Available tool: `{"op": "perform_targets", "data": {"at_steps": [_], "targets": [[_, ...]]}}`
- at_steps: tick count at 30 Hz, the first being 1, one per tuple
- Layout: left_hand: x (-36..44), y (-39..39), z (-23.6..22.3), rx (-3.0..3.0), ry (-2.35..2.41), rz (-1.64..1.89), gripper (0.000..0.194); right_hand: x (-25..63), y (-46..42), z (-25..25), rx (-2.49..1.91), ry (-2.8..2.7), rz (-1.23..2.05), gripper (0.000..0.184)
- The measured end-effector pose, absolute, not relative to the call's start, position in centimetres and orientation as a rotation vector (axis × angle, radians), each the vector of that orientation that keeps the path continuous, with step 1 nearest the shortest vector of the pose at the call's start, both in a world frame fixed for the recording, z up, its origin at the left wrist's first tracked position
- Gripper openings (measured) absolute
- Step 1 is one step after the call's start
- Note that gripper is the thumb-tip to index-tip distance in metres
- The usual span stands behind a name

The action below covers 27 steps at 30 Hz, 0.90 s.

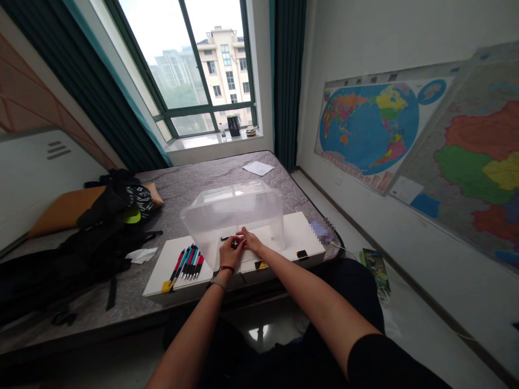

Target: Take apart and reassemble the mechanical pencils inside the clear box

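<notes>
My left hand (pixel 230 252) and my right hand (pixel 251 241) meet at the open front of a clear plastic bin (pixel 251 213) that lies on its side. Both have their fingers closed and pinched together. A small dark piece shows between the left fingers, too small to name. Just beyond the left hand is a short black pen-like piece (pixel 224 238); whether it is held or lying in the bin I cannot tell. Left of the bin, several pens (pixel 188 263) in red, teal and black lie side by side on a white box (pixel 162 273).
The white box rests on a grey mattress (pixel 219 178). To the left lie a black bag (pixel 81 248) and a white tissue (pixel 141 255). A blurred purple item (pixel 322 230) with a cable is at the right, and a sheet of paper (pixel 258 168) lies farther back.
</notes>
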State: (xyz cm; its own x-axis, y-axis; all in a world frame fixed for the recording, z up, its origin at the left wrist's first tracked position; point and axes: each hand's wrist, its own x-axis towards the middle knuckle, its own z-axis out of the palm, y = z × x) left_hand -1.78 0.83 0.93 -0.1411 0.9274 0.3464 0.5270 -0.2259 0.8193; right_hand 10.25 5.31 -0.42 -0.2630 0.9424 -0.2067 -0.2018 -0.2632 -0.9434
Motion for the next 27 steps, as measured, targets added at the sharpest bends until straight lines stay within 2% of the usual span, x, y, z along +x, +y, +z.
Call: {"op": "perform_targets", "data": {"at_steps": [3,9,16,21,27], "targets": [[-1.81,0.88,0.93,1.743,1.633,1.318,0.017,10.39,5.44,-0.51,-1.034,-0.982,1.719,0.054],[-2.06,1.12,0.57,1.730,1.664,1.340,0.016,10.46,5.40,-0.65,-0.971,-0.925,1.746,0.022],[-2.16,1.12,0.36,1.755,1.742,1.355,0.015,10.42,5.01,-0.57,-0.912,-0.998,1.679,0.014],[-2.12,1.05,0.45,1.754,1.759,1.338,0.016,10.39,4.86,-0.50,-0.901,-1.015,1.669,0.021],[-2.18,0.96,0.43,1.737,1.723,1.369,0.019,10.34,5.04,-0.90,-0.889,-1.014,1.655,0.019]]}}
